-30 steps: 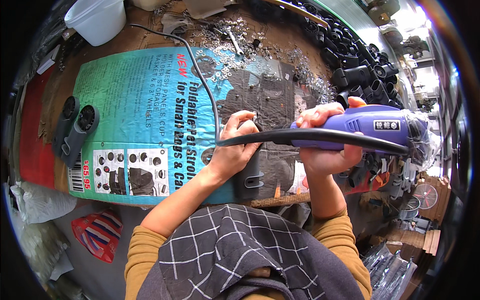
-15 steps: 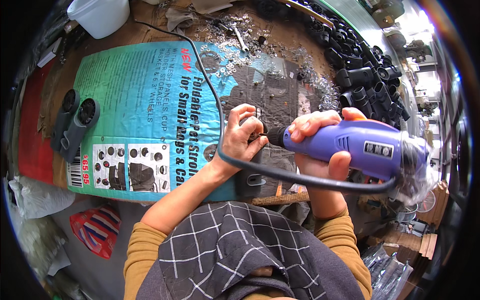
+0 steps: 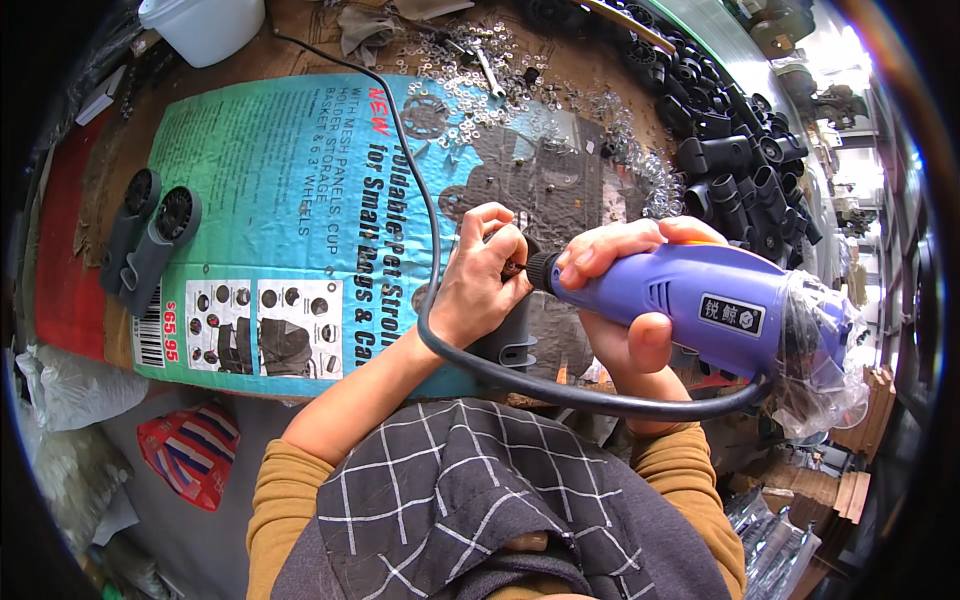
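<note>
My right hand (image 3: 625, 300) is wrapped round a purple corded power screwdriver (image 3: 690, 305), its rear end covered in clear plastic film. The black chuck (image 3: 541, 271) points left and meets the fingertips of my left hand (image 3: 480, 275). Those fingers are closed on a dark grey plastic wheel bracket (image 3: 515, 345), whose slotted end shows below the hand. Between my fingertips, the small spot where the bit meets the part is mostly hidden. A black cable (image 3: 432, 210) runs from the tool's rear, loops over my left wrist and crosses the table.
Two similar brackets with wheels (image 3: 150, 245) lie at the left on a printed cardboard sheet (image 3: 250, 200). Small metal nuts or washers (image 3: 470, 120) and a wrench (image 3: 489, 75) are scattered at the back. Black plastic parts (image 3: 750, 160) are heaped at right. A white bucket (image 3: 203, 30) stands far left.
The screwdriver has shifted slightly left, its rear end dropping lower, with my right hand following. The cable loop hangs lower over my left wrist. My left hand stays almost in place.
</note>
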### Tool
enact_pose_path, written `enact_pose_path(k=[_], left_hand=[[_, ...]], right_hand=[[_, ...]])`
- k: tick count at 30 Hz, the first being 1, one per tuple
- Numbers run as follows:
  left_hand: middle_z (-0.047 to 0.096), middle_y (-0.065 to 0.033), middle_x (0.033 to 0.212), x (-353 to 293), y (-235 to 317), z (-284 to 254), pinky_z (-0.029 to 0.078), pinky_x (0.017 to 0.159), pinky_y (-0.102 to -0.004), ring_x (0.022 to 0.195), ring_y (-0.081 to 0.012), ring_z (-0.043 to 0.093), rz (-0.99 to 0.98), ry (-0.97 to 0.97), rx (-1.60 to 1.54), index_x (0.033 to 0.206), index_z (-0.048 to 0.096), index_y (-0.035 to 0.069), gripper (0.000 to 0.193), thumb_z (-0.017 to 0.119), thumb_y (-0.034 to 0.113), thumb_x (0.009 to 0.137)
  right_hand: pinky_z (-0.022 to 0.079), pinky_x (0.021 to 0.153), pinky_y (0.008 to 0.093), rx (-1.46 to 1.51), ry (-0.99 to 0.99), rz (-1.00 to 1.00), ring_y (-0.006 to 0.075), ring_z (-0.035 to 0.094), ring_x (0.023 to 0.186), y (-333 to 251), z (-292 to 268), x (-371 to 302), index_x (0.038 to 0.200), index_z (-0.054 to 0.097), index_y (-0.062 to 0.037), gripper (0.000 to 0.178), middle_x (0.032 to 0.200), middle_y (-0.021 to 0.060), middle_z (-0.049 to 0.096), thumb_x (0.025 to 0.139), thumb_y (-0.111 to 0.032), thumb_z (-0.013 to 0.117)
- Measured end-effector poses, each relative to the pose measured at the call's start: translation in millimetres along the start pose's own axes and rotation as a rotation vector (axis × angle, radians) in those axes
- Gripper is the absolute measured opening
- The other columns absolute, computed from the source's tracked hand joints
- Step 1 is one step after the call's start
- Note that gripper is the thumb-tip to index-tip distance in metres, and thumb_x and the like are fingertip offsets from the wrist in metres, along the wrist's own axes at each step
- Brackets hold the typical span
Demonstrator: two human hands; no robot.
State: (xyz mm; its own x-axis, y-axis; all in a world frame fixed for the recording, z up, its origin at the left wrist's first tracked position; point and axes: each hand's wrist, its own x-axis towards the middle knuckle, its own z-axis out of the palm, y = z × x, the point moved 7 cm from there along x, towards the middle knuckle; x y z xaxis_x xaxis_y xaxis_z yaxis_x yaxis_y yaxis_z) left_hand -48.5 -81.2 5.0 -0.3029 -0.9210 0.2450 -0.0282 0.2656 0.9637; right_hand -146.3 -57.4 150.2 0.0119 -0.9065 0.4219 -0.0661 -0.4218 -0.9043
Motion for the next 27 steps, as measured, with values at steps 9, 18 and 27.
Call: enact_pose_path(k=[9, 18, 27], left_hand=[[0.044, -0.0219, 0.131, 1, 8, -4, 0.047, 0.091, -0.0442, 0.111, -0.04, 0.054, 0.066, 0.085, 0.155, 0.117, 0.055, 0.003, 0.048, 0.065, -0.002, 0.07], [0.043, -0.0251, 0.131, 3, 3, -2, 0.039, 0.102, -0.0444, 0.123, -0.0396, 0.045, -0.002, 0.019, 0.098, 0.116, 0.056, 0.001, 0.044, 0.072, 0.012, 0.076], [0.049, -0.0216, 0.123, 2, 3, -3, 0.047, 0.088, -0.0455, 0.103, -0.0393, 0.057, 0.056, 0.098, 0.126, 0.11, 0.058, 0.004, 0.04, 0.067, 0.002, 0.071]], right_hand=[[0.053, 0.072, 0.0395, -0.007, -0.117, 0.069, 0.0236, 0.059, 0.072, 11, 5, 3, 0.129, 0.032, -0.0106, 0.077, 0.083, 0.0129, 0.057, 0.082, -0.063, 0.064], [0.052, 0.077, 0.041, 0.292, -0.251, -0.023, 0.0278, 0.062, 0.083, 12, 6, 6, 0.134, 0.036, -0.0118, 0.071, 0.089, 0.0151, 0.061, 0.081, -0.037, 0.077], [0.052, 0.071, 0.0413, 0.048, -0.274, 0.01, 0.0251, 0.059, 0.072, 11, 9, 20, 0.132, 0.032, -0.0094, 0.079, 0.082, 0.0126, 0.057, 0.082, -0.06, 0.067]])
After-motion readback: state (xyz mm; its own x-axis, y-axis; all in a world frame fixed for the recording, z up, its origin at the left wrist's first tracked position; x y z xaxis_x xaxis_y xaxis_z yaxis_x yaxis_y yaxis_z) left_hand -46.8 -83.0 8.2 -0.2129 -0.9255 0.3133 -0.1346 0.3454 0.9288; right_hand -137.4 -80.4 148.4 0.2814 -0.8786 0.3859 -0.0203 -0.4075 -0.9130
